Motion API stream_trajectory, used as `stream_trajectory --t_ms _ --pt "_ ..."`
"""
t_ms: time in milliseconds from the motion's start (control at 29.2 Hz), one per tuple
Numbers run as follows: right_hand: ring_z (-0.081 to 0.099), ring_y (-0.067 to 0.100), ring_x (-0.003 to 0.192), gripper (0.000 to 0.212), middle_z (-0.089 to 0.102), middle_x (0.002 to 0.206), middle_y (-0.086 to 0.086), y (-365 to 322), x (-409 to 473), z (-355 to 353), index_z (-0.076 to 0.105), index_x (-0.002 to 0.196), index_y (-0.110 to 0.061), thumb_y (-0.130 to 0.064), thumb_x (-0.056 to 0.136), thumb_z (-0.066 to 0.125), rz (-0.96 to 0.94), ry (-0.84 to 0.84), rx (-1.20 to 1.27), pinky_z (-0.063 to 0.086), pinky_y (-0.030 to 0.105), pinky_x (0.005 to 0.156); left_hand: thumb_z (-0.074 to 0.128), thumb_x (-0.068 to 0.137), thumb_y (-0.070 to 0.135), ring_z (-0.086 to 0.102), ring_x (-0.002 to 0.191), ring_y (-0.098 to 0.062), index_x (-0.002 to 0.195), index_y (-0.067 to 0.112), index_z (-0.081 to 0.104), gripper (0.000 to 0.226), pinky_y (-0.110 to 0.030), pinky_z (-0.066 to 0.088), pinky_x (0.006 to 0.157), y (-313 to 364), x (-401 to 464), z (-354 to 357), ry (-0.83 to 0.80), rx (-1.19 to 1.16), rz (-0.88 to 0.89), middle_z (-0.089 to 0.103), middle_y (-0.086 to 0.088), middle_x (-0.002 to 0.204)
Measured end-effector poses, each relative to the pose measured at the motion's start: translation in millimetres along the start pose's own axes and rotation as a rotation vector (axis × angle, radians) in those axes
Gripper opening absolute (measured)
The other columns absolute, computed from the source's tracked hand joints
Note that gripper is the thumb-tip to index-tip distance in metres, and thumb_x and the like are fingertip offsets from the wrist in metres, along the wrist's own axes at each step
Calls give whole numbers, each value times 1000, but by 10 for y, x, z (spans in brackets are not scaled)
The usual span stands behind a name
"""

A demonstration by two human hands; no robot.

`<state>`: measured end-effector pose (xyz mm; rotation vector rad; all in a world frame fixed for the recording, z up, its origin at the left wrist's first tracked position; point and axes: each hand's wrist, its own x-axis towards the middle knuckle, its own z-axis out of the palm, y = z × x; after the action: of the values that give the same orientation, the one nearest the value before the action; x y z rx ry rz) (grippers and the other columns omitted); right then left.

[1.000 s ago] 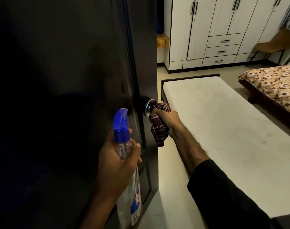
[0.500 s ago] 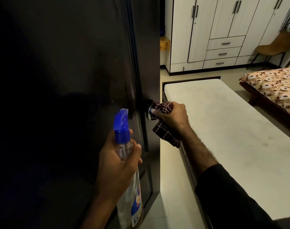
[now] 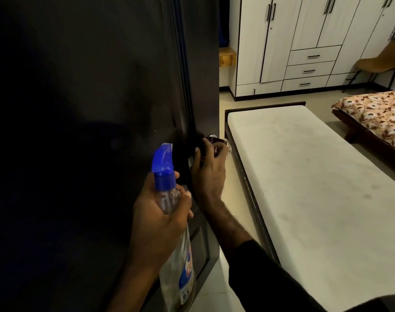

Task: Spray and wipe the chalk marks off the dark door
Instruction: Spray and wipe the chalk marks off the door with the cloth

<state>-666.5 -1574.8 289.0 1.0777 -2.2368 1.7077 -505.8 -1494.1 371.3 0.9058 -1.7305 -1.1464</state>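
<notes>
The dark door (image 3: 90, 109) fills the left half of the head view, mostly in shadow; I can make out no chalk marks on it. My left hand (image 3: 158, 224) grips a clear spray bottle (image 3: 178, 262) with a blue trigger head (image 3: 162, 161), its nozzle turned toward the door. My right hand (image 3: 209, 174) holds a dark red checked cloth (image 3: 214, 147) bunched against the door's edge, where the round knob is. The cloth and fingers hide most of the knob.
A low bed with a bare white mattress (image 3: 316, 188) lies close to the right of the door edge. Beyond it are a floral-covered bed (image 3: 376, 113), a white wardrobe with drawers (image 3: 304, 41) and a brown chair (image 3: 379, 61). Tiled floor (image 3: 225, 278) runs between door and bed.
My right hand has turned around the knob with the cloth, the fingers now wrapped over it toward the door face. The cloth hangs down less. The spray bottle has stayed in place.
</notes>
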Motion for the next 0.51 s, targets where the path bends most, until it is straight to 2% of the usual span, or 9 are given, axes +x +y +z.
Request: stream_trajectory --t_ms 103,171,205,274,342,377,445,514 --pt "57 10 113 39 40 141 4 26 -218 129 54 139 -15 -31 103 58 78 11 143 56 23 91 72 88 13 74 69 -20 120 21 58 36 -27 62 71 5 -40 -47 12 20 2 71 -6 83" --pt "54 -2 105 34 42 134 -5 37 -364 188 54 133 -20 -32 102 59 146 1 235 48 7 85 72 89 13 74 69 -19 120 22 58 36 -22 61 71 -3 -62 -76 20 20 1 71 -5 81" --pt "53 -6 101 32 42 130 -9 54 -435 209 54 131 -22 -33 102 59 224 -18 283 46 4 81 72 89 12 74 69 -19 120 22 58 36 -20 60 72 -7 -71 -92 23 23 1 71 -4 80" --pt "56 0 99 28 49 129 -5 142 -539 236 57 126 -20 -32 101 58 498 -68 384 50 11 83 72 89 11 74 68 -18 119 23 58 36 -17 59 71 -10 -85 -117 25 23 7 71 -3 80" --pt "63 15 102 26 60 123 9 227 -572 221 62 122 -13 -29 102 57 829 -117 496 57 35 93 71 89 9 74 68 -17 118 25 58 35 -17 58 70 -9 -101 -139 22 28 17 71 -1 82" --pt "65 23 105 26 64 119 12 250 -541 203 63 120 -9 -28 103 56 935 -138 537 57 44 97 71 89 10 74 68 -16 117 26 57 35 -17 59 70 -7 -107 -144 21 35 23 71 1 82" --pt "65 27 109 28 66 118 13 193 -419 158 64 120 -8 -28 103 54 979 -166 591 55 48 99 71 90 11 74 68 -15 117 28 57 34 -18 59 69 2 -120 -167 15 52 36 71 2 82" --pt "64 25 109 26 66 116 10 45 -229 124 62 117 -10 -30 102 54 904 -140 622 55 45 98 71 90 12 74 67 -15 117 27 57 34 -18 59 68 0 -116 -188 20 50 44 71 2 83"
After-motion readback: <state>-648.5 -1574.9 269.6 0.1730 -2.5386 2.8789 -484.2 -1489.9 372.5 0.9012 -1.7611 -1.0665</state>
